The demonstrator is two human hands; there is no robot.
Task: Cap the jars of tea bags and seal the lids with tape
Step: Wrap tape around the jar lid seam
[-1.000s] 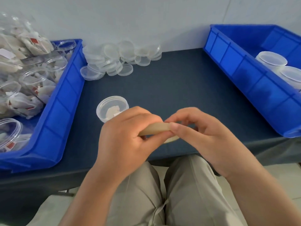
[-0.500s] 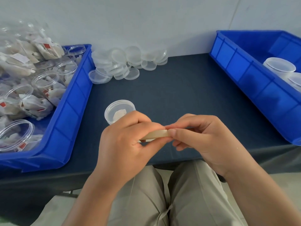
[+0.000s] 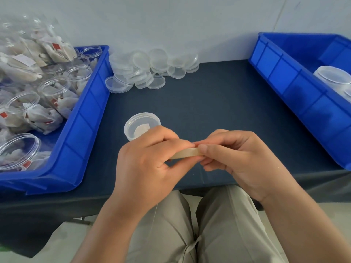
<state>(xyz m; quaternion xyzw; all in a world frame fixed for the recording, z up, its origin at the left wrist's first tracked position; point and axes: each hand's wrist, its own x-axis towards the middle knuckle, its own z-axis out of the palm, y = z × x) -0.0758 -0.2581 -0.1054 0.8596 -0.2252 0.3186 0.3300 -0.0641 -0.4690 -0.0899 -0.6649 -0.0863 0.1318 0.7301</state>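
Landmark: one capped jar [image 3: 141,125], standing upright on the dark blue table [image 3: 218,103]; a pale tea bag is seen through its clear lid.
Writing: no legible text is made out; red tags [image 3: 56,46] are noted on several tea bags, any print on them too small to read.
Tape roll [image 3: 187,153]: one, tan, seen edge-on, held above the table just nearer the person than the capped jar and slightly to its right.
Left hand [image 3: 148,168]: curled round the left part of the tape roll; its knuckles overlap the near rim of the capped jar in view, and contact cannot be told.
Right hand [image 3: 239,158]: the right end of the tape roll is pinched between thumb and forefinger, the other fingers curled beneath.
Loose lids [image 3: 152,67]: one heap, clear, behind the capped jar against the wall; more than a dozen are seen, the exact count lost in overlap.
Left bin [image 3: 83,118]: one, blue, left of the capped jar.
Open jars [image 3: 55,88]: at least five open rims are counted in the left bin, filled with tea bags; others are hidden under bagged tea bags.
Right bin [image 3: 296,88]: one, blue, well right of the capped jar.
Lidded jars [image 3: 332,76]: two are counted in the right bin, one cut by the frame edge.
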